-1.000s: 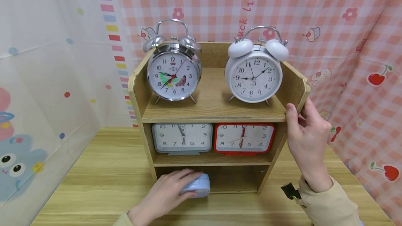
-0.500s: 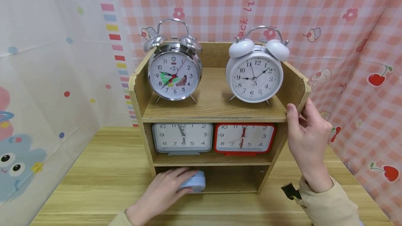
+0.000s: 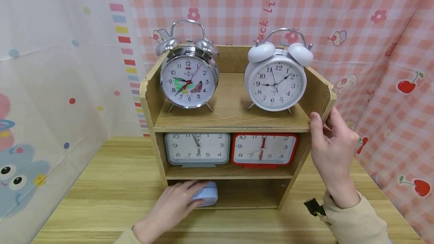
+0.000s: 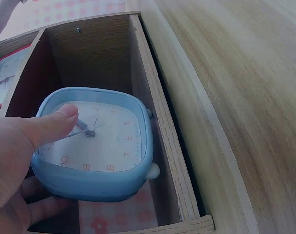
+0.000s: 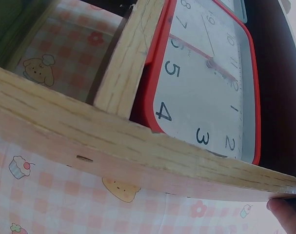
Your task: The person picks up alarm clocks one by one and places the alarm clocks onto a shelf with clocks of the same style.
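Observation:
My left hand (image 3: 175, 203) grips a light blue alarm clock (image 4: 91, 183) at the left end of the bottom shelf compartment. In the left wrist view the thumb lies across its dial and other fingers reach behind its body; the clock has small white feet. My right hand (image 3: 333, 142) holds the right side panel of the wooden shelf (image 3: 230, 123), with the thumb on the front edge near the top board. In the right wrist view only a fingertip (image 5: 286, 214) shows, beside the panel's edge.
Above stand a silver twin-bell clock (image 3: 189, 80) and a white twin-bell clock (image 3: 276, 84). The middle shelf holds a grey rectangular clock (image 3: 196, 149) and a red one (image 3: 264, 149). The shelf stands on a wooden table (image 3: 98, 191), before a checked cloth (image 3: 223, 14).
My left hand has moved the blue clock back and leftward, from the front of the bottom compartment further into it. The right hand keeps its hold on the side panel.

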The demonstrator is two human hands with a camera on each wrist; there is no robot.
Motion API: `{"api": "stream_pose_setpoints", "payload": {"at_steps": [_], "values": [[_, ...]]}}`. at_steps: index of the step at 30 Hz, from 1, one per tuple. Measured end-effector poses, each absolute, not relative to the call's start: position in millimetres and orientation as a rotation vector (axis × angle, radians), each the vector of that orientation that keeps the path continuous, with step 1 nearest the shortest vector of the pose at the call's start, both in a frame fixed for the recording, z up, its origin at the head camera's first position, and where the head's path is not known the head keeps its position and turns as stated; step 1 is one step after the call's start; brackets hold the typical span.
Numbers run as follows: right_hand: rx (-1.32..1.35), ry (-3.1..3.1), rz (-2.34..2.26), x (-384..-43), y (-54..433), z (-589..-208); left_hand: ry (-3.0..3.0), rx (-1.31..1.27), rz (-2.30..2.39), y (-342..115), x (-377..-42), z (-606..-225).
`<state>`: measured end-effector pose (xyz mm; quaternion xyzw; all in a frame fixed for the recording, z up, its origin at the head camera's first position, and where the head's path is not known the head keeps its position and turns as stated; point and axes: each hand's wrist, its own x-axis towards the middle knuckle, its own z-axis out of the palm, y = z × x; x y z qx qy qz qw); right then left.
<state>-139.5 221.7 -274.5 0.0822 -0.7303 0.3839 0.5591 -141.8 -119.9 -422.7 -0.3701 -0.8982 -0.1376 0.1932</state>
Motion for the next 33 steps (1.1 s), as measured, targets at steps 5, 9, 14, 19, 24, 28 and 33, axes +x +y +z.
{"api": "stream_pose_setpoints", "payload": {"at_steps": [5,9,14,19,24,28,33], "values": [[0.198,-1.723,0.905,-139.6,221.7,-274.6,-2.528,-1.023,-0.373,-120.1,-141.8,-421.8],[0.195,-1.726,0.904,-139.3,222.1,-274.9,-2.539,-0.994,-0.359,-119.3,-141.2,-421.8],[0.190,-1.725,0.904,-139.1,222.3,-275.1,-2.542,-0.971,-0.350,-117.6,-140.9,-422.1],[0.191,-1.725,0.913,-139.6,222.7,-276.2,-2.530,-0.958,-0.311,-117.6,-140.3,-421.8],[0.194,-1.728,0.910,-140.0,223.1,-277.0,-2.505,-0.956,-0.282,-118.0,-140.6,-422.2],[0.190,-1.732,0.899,-139.7,223.4,-276.4,-2.472,-0.960,-0.252,-117.9,-141.0,-423.0],[0.187,-1.734,0.891,-139.4,223.2,-275.9,-2.400,-0.968,-0.201,-117.2,-141.5,-424.4]]}}
